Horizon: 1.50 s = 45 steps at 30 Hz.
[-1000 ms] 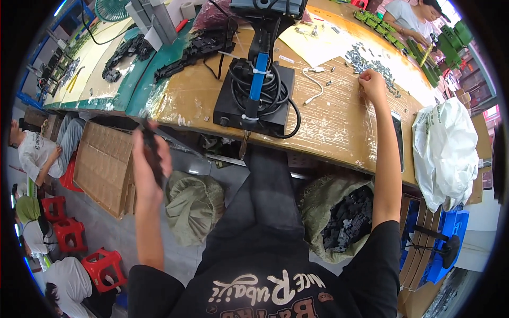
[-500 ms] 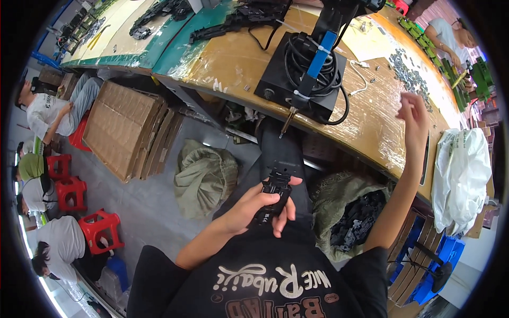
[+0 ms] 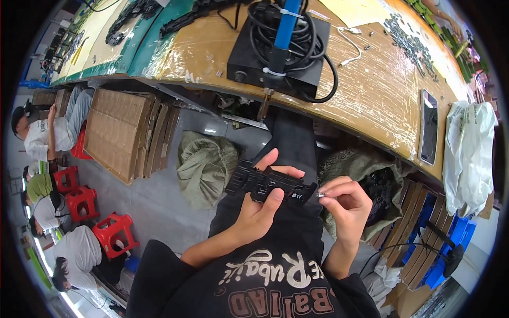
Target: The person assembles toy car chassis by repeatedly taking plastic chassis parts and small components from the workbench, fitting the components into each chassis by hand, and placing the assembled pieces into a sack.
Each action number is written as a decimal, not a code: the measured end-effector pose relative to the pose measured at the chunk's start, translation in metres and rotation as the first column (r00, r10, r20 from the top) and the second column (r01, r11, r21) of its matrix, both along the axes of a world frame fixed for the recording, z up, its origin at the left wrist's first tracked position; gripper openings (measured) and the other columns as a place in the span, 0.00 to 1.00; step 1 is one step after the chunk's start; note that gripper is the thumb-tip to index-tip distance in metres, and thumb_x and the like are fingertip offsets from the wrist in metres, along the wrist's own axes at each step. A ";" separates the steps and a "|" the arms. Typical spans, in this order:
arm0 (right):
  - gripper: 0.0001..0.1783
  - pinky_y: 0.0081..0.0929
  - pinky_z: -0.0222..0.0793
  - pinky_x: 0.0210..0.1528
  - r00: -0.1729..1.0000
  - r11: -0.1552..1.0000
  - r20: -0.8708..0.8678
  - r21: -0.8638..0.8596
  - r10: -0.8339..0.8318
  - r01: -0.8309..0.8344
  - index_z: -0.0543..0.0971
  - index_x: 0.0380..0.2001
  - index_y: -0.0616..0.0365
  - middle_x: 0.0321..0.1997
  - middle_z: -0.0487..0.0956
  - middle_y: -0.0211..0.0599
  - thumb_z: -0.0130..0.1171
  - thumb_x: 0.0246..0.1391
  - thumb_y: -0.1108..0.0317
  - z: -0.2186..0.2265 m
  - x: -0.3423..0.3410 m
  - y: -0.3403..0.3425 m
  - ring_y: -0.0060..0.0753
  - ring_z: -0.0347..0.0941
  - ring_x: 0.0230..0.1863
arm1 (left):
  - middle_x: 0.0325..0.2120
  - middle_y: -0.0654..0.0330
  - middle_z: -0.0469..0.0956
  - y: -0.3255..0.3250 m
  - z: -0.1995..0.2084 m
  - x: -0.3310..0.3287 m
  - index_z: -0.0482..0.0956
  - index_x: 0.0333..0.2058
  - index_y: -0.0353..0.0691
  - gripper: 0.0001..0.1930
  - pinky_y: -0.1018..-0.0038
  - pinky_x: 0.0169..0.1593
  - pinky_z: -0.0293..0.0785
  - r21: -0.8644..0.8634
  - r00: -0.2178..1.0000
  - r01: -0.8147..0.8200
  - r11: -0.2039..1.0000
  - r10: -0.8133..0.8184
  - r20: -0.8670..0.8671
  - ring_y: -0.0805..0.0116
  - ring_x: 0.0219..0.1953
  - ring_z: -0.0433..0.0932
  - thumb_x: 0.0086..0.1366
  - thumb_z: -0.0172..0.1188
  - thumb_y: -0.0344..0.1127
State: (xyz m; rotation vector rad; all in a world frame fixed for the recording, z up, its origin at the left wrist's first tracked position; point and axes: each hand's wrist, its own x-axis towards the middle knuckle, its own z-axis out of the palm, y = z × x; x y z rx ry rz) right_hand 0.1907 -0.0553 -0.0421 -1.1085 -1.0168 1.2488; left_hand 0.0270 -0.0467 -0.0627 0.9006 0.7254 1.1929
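The left hand clasps a long black plastic part — seemingly to steady it — while the right hand pinches a small silvery piece beside its end.

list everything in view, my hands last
Plastic part: one, black, centre
Metal piece: one, silvery, centre
Table: one, brown, top
Box: one, black, table edge
Tool: one, blue, over box
Thin cable: one, white, table
Phone: one, dark, table right
Small parts: many, grey, table
Bag: one, white, right
Sacks: two, green-grey, below table
Cardboard: several pieces, brown, both sides
Stools: four, red, left
People: several, mostly pale tops, left
Left hand: one, bare, holding plastic part
Right hand: one, bare, pinching metal piece
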 end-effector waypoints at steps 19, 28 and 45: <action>0.10 0.18 0.66 0.36 0.993 0.985 -0.103 -0.156 0.060 -0.075 0.70 0.26 0.65 0.28 0.72 0.36 0.61 0.39 0.83 -0.001 -0.001 0.007 0.22 0.69 0.31 | 0.41 0.48 0.70 0.001 0.002 -0.004 0.49 0.56 0.40 0.35 0.70 0.50 0.68 0.119 0.999 0.001 0.993 0.003 -0.034 0.64 0.44 0.71 0.52 0.57 0.19; 0.12 0.19 0.66 0.37 0.999 0.983 0.013 -0.180 0.032 -0.029 0.72 0.29 0.66 0.30 0.72 0.35 0.61 0.39 0.83 0.004 -0.005 0.004 0.22 0.70 0.31 | 0.42 0.46 0.70 0.003 0.001 -0.011 0.55 0.50 0.38 0.28 0.69 0.50 0.68 0.125 0.997 0.075 0.989 -0.072 -0.033 0.62 0.45 0.71 0.52 0.57 0.18; 0.12 0.41 0.61 0.51 0.870 0.820 0.434 0.394 0.233 -0.416 0.78 0.30 0.58 0.34 0.77 0.35 0.60 0.36 0.75 -0.027 -0.017 0.040 0.34 0.72 0.37 | 0.22 0.59 0.68 0.017 0.024 -0.045 0.61 0.46 0.30 0.27 0.81 0.16 0.60 -0.592 0.865 0.496 0.635 -0.306 0.397 0.75 0.16 0.67 0.49 0.59 0.37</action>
